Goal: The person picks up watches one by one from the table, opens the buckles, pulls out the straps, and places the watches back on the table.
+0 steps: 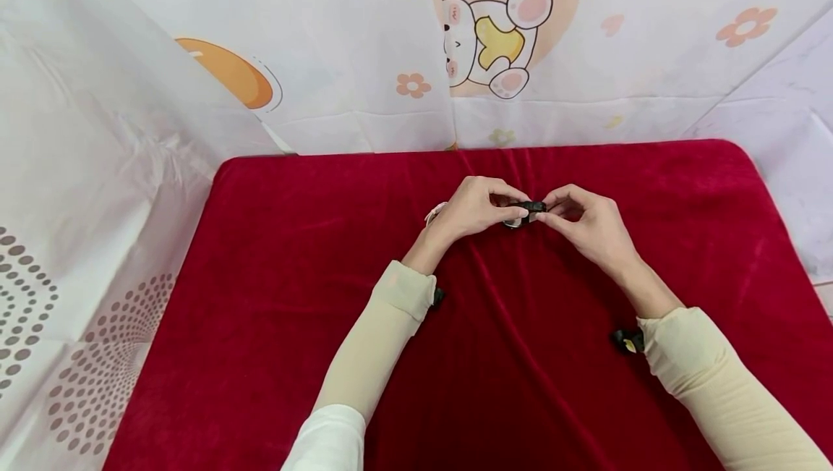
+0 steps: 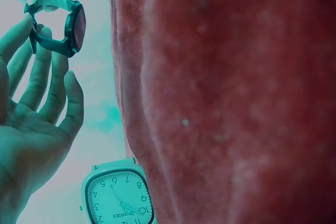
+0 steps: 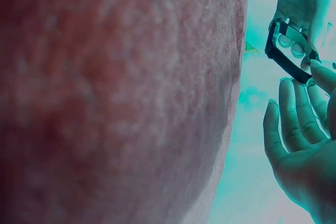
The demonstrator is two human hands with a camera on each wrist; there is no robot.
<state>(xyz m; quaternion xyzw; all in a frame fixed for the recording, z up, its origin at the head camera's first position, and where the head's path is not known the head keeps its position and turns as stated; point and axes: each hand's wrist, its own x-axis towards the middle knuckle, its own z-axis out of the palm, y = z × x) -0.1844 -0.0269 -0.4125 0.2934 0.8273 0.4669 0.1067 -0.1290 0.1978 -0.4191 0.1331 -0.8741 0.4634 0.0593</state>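
Observation:
Both hands meet over the far middle of the red cloth, with a black wristwatch [image 1: 535,206] between them. My left hand [image 1: 478,207] pinches one side of it between thumb and fingers. From the other side, my right hand [image 1: 594,231] pinches the strap with thumb and fingertips. The left wrist view shows the black watch [image 2: 69,49] with its strap bent into a loop and the dark face turned right. In the right wrist view, fingers of both hands hold the strap [image 3: 290,67] near its ends; whether the buckle is fastened I cannot tell.
Red velvety cloth [image 1: 293,297] covers the table, with some creases. A second watch [image 2: 119,200] with a pale squarish dial is on the left wrist. Dark devices [image 1: 628,341] sit by both sleeve cuffs. A printed white curtain [image 1: 351,87] hangs behind the table.

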